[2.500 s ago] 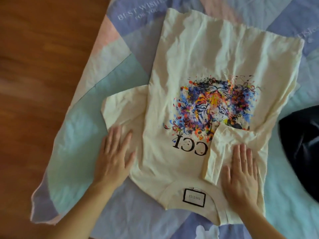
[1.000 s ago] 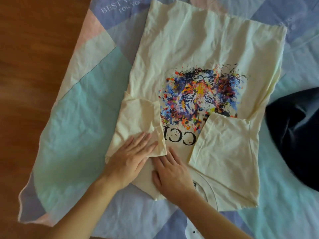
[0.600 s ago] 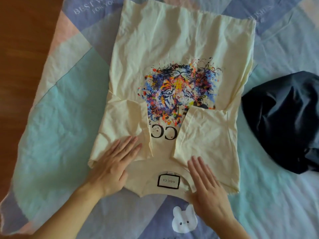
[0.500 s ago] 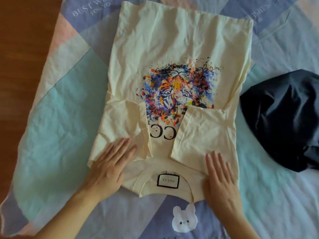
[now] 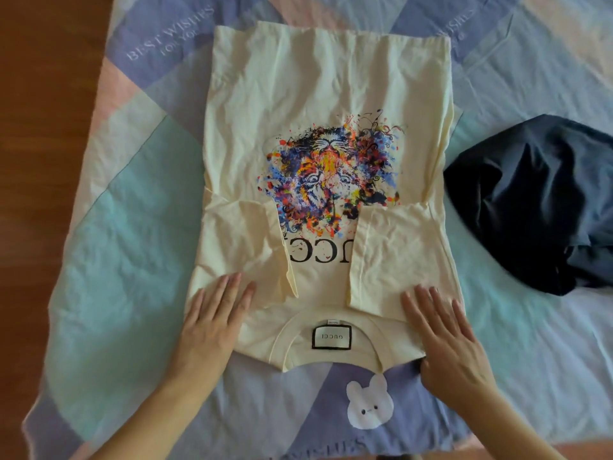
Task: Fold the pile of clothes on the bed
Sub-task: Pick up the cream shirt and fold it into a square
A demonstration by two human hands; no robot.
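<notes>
A cream T-shirt point(image 5: 318, 94) with a colourful tiger print lies flat on the bed, collar and label towards me. Both sleeves are folded inward over the front. My left hand point(image 5: 212, 323) rests flat with straight fingers on the left folded sleeve near the shoulder. On the right shoulder my right hand point(image 5: 447, 340) lies flat, fingers spread, at the bottom of the right folded sleeve. A crumpled dark navy garment point(image 5: 537, 200) sits to the right of the shirt, apart from it.
The bed is covered by a pastel patchwork sheet point(image 5: 126, 207) with a white bunny print point(image 5: 370, 406) near me. Wooden floor point(image 5: 39, 127) shows beyond the bed's left edge.
The left sleeve was folded inward onto the shirt front. My right hand moved from the collar area out to the right shoulder, while my left hand stayed on the left sleeve.
</notes>
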